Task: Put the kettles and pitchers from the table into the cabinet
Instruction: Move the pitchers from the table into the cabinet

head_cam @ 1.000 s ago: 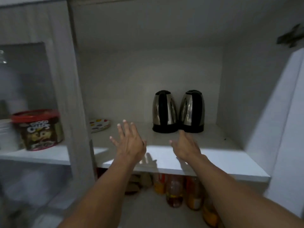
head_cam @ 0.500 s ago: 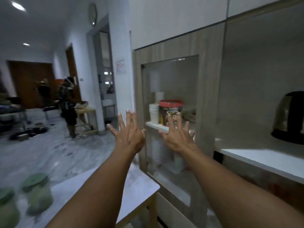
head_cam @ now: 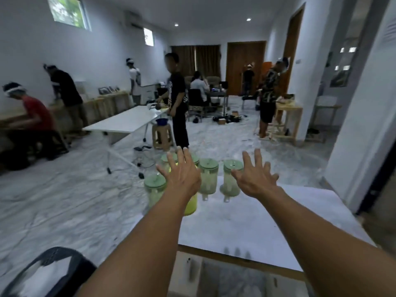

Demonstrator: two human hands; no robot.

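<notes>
Several clear pitchers with green lids stand at the far end of a white table (head_cam: pixel 246 228). One pitcher (head_cam: pixel 154 189) is at the left edge, another pitcher (head_cam: pixel 208 177) is in the middle and a third pitcher (head_cam: pixel 231 179) stands to its right. A yellow-green container (head_cam: pixel 191 204) shows under my left forearm. My left hand (head_cam: pixel 182 174) hovers with fingers spread in front of the pitchers and hides some of them. Beside the right pitcher, my right hand (head_cam: pixel 255 177) is spread open too. Neither hand holds anything. The cabinet and the kettles are out of view.
A dark chair back (head_cam: pixel 49 273) is at the bottom left. Beyond the table lies marble floor, a long white table (head_cam: pixel 126 120), a stool (head_cam: pixel 162 136) and several people working. A white wall edge (head_cam: pixel 362 133) stands to the right.
My view has swung left from the cabinet shelf with two kettles, past the glass door, to the table with pitchers. Both hands stayed open and empty, now raised over the pitchers.
</notes>
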